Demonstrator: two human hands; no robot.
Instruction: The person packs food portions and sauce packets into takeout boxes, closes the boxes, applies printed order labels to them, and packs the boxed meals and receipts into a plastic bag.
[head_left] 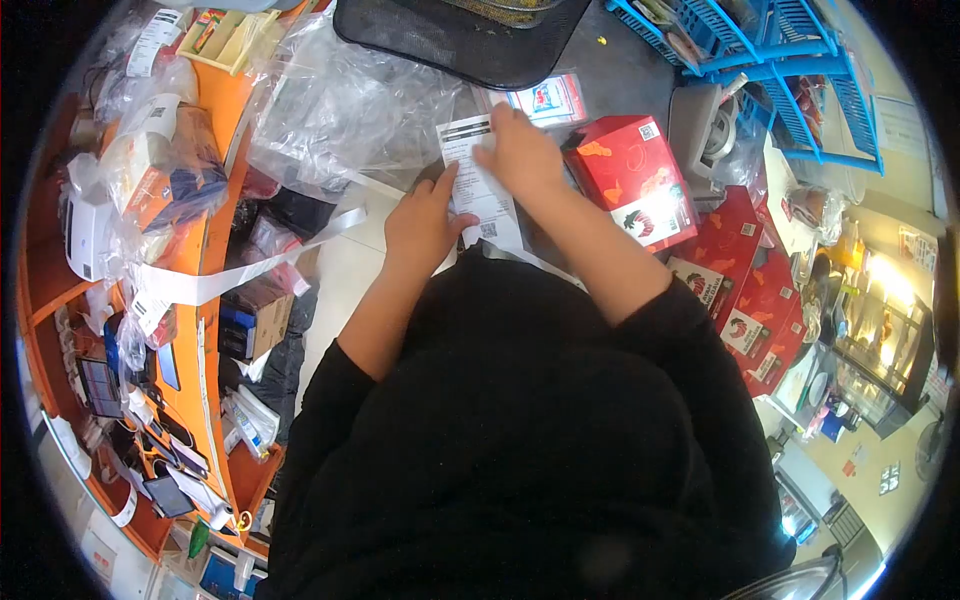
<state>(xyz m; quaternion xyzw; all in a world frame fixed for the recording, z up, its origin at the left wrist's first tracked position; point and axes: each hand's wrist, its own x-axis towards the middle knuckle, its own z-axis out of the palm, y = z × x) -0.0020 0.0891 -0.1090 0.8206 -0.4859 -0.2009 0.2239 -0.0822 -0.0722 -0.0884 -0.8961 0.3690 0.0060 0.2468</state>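
A long white printed receipt (pixel 484 205) lies in front of my body, with a barcode near its top and a QR code lower down. My left hand (pixel 425 226) is at its left edge, the thumb over the paper and the fingers along the side, closed on it. Over the receipt's upper right part is my right hand (pixel 523 156), slightly blurred, its thumb and fingers apart and resting on the paper. Right of that hand stands a red printed box (pixel 630 170) with a white label. Behind the receipt lies a clear packet with a red and blue print (pixel 552 98).
Clear plastic bags (pixel 345 110) cover the left of the dark table. A black mesh tray (pixel 440 45) sits at the back. Blue baskets (pixel 760 60) and more red boxes (pixel 750 290) are on the right. An orange counter (pixel 205 400) holds bags and phones at left.
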